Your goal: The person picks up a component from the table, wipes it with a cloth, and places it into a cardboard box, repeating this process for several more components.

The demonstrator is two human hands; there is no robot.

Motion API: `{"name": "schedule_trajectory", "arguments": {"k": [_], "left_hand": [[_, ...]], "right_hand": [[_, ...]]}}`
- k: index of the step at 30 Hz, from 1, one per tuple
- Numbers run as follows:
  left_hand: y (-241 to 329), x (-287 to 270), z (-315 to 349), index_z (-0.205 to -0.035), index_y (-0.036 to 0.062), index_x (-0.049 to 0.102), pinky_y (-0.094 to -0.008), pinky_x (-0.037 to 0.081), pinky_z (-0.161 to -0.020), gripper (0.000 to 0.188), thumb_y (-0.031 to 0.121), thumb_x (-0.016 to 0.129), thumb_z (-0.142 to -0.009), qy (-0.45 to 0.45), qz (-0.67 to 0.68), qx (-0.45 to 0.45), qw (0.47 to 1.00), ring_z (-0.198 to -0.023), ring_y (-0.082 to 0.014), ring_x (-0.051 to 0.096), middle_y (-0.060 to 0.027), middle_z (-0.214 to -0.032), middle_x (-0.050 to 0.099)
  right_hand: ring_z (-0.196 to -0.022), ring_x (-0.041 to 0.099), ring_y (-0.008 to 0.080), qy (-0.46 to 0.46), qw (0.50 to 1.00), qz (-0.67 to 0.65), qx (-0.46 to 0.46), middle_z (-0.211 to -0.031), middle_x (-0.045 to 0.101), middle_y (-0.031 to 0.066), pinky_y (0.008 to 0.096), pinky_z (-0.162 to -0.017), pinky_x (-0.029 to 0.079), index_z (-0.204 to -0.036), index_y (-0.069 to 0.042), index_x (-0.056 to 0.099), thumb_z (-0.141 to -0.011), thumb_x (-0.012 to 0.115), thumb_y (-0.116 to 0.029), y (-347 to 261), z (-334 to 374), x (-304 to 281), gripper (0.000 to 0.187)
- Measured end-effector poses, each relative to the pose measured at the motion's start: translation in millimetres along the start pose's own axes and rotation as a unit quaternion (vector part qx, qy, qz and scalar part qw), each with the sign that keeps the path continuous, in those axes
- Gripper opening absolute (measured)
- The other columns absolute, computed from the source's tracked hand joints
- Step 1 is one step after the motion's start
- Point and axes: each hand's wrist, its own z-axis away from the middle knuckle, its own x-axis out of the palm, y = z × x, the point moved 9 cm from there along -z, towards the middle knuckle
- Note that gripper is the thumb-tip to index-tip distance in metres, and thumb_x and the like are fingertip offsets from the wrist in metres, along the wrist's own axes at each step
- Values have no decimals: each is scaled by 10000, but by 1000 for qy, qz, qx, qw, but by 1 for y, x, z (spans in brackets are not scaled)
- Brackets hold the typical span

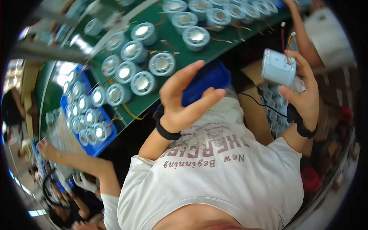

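Observation:
At the right, raised beside my body, is a light blue shrink-wrapped battery pack [276,68]. Thin red and dark wires rise from its top and end in small white plugs. My right hand [306,94] grips the pack from its right side, fingers behind it and thumb underneath. Nothing is held in my left hand [180,101], which hovers by the near edge of the green table [151,23] with thumb and fingers spread. The closest thing to it on the table is a light blue round pack [162,64] with a silver centre, standing on end.
Several similar round packs with loose wires stand across the table. A blue tray [112,138] full of them sits at the left, and a blue bin [209,82] behind my left hand. Below my right hand a cardboard box [256,115] holds more packs. Other people's arms reach in at both sides.

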Motion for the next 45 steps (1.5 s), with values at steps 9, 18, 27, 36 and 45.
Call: {"name": "schedule_trajectory", "arguments": {"k": [9,18,27,36,45], "left_hand": [[14,55,6,-1052,44,595,-409,594,-788,249,-87,596,-840,-45,156,-18,987,-940,-391,656,-212,-1345,321],[9,84,8,-1047,54,603,-387,587,-763,273,-107,570,-829,-85,176,-50,980,-917,-368,663,-213,-1351,316],[-6,70,4,-1088,78,634,-351,537,-785,392,-137,580,-764,-125,155,-49,979,-911,-295,665,-210,-1354,326],[-19,6,4,-1108,39,646,-332,535,-783,432,-171,532,-748,-41,209,-96,972,-911,-249,634,-198,-1299,413],[-26,-58,5,-1128,32,633,-312,514,-776,354,-123,510,-835,25,247,-156,956,-891,-230,608,-173,-1184,521]], "right_hand": [[-890,634,172,296,784,264,477,-991,668,109,302,-781,486,-1160,-10,634,-695,812,-222,216,307,-156,542],[-1026,629,316,309,702,308,563,-1092,667,172,389,-872,494,-1079,12,642,-630,834,-252,372,361,-152,555],[-680,643,196,369,754,304,450,-895,661,217,322,-568,518,-1227,-16,593,-879,666,-210,221,223,-148,405],[-837,651,245,105,892,328,-294,-948,698,120,353,-811,514,-1087,-4,660,-898,613,-149,-140,-150,49,243],[-1213,537,310,-248,850,433,-168,-1348,534,198,357,-1022,424,-1469,-67,335,-598,848,-259,-27,-504,195,1029]]}}
